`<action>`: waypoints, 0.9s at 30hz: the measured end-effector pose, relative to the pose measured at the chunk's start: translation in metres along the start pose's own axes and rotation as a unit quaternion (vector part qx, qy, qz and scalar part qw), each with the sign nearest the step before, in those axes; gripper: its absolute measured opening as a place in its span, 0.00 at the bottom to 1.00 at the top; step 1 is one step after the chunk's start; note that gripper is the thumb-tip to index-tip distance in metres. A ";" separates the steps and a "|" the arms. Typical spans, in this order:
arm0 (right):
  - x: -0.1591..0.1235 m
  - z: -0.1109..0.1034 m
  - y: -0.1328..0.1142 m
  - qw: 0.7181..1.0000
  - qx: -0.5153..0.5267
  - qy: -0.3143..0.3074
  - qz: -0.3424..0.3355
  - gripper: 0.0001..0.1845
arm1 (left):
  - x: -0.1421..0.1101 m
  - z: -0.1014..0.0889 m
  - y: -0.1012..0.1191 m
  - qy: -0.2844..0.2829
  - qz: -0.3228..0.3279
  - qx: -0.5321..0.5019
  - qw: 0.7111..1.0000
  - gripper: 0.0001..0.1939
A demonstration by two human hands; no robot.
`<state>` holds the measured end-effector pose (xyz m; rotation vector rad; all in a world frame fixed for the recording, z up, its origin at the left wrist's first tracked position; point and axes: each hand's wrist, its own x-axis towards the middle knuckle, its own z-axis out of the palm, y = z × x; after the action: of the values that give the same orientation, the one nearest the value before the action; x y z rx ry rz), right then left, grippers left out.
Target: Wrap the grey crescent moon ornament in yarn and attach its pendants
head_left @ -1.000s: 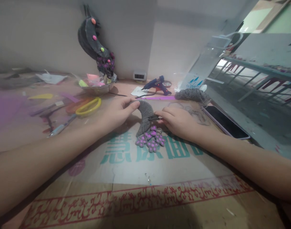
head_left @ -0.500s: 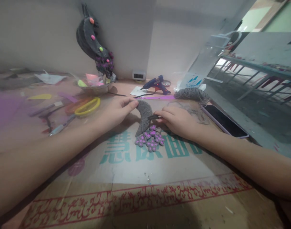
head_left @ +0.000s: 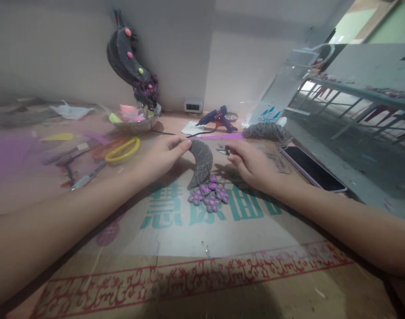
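Observation:
A grey crescent wound with yarn (head_left: 203,160) lies on the cardboard. My left hand (head_left: 171,153) pinches its upper end between thumb and fingers. At its lower end hang several grey flowers with purple petals (head_left: 212,195), resting on the board. To the right of the crescent, apart from it, my right hand (head_left: 251,161) is closed around a small pointed metal tool (head_left: 221,151). Its tip points left; most of it is hidden in the fingers, so its kind is unclear.
Behind stand a blue glue gun (head_left: 214,117), a small digital display (head_left: 193,106) and a metal bowl (head_left: 136,126). Yellow-handled scissors (head_left: 122,150) lie left. Grey yarn (head_left: 267,131) and a phone (head_left: 312,168) are right. A dark decorated crescent (head_left: 126,55) leans on the wall.
My right hand has drawn the pointed tool away from the crescent, slightly up and to the right. My left hand keeps its pinch on the crescent's upper end.

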<state>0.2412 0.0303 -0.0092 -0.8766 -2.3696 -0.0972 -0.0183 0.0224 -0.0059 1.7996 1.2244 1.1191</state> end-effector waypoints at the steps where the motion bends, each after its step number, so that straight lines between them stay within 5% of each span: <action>1: 0.000 -0.001 0.001 1.000 0.011 0.011 0.017 0.19 | 0.000 0.000 -0.001 -0.001 -0.001 -0.007 1.000 0.16; 12: 0.003 0.009 0.023 0.995 -0.020 -0.040 0.093 0.26 | 0.002 0.001 -0.001 0.012 -0.022 -0.048 0.999 0.15; 16: 0.004 0.007 0.026 0.996 -0.023 -0.035 0.081 0.19 | 0.001 -0.001 0.001 0.018 -0.029 -0.050 0.998 0.15; 20: 0.012 -0.010 0.005 0.993 0.081 0.005 0.083 0.11 | -0.002 -0.005 0.017 0.039 -0.015 -0.034 0.999 0.15; 24: 0.029 -0.027 -0.028 0.969 0.206 -0.036 0.131 0.12 | -0.008 -0.010 0.041 0.040 0.061 -0.012 0.997 0.14; 27: 0.039 -0.030 -0.048 0.956 0.263 -0.008 0.129 0.12 | -0.014 -0.011 0.055 0.073 0.085 -0.013 0.994 0.13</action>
<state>0.2038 0.0075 0.0433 -0.9012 -2.1108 0.6188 -0.0116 -0.0076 0.0425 1.8556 1.1504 1.3780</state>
